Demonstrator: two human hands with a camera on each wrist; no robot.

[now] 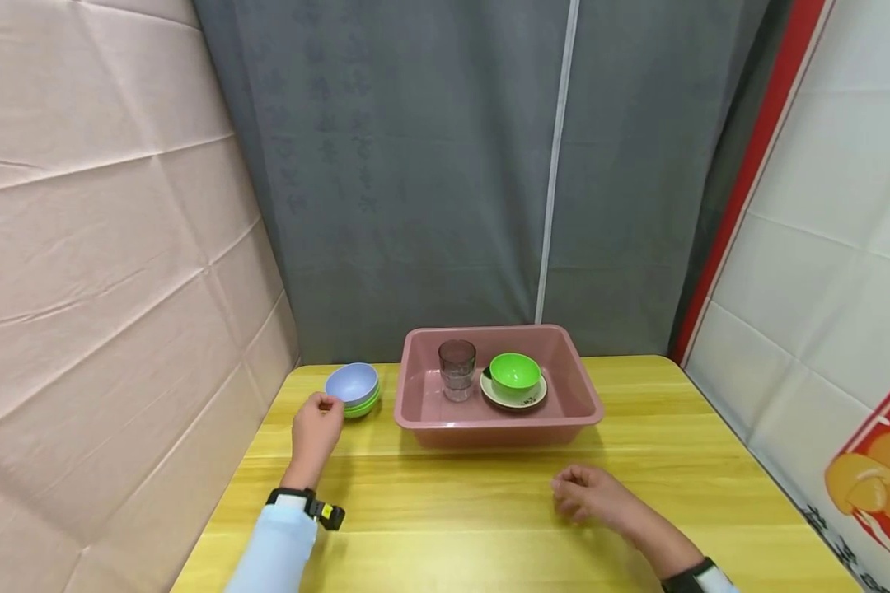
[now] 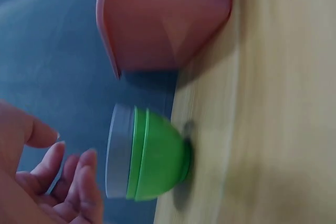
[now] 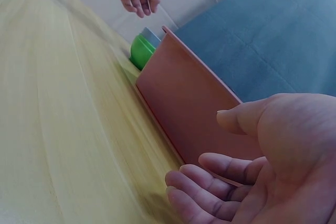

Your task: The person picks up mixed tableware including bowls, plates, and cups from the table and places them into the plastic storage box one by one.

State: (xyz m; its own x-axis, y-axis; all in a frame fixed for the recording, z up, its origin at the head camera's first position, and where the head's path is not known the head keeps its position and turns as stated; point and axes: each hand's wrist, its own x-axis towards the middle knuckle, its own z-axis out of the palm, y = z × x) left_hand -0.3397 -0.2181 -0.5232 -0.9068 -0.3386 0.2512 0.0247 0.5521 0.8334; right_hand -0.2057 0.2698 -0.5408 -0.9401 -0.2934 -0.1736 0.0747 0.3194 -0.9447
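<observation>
A stack of bowls stands at the left of the table, a blue bowl (image 1: 352,384) on top of green bowls (image 1: 363,406). My left hand (image 1: 317,430) hovers at the near side of the stack. In the left wrist view its loosely bent fingers (image 2: 84,182) are apart from the blue bowl's rim, with nothing between them and the thumb. My right hand (image 1: 597,498) is held over the table in front of the pink basin (image 1: 498,436). The right wrist view shows its fingers relaxed and spread from the thumb, holding nothing.
Inside the basin, a clear drinking glass (image 1: 457,371) stands at the left. To its right another green bowl (image 1: 515,372) sits on a white plate with a dark patterned edge (image 1: 519,403). A grey curtain (image 1: 430,181) hangs behind the wooden table (image 1: 445,527).
</observation>
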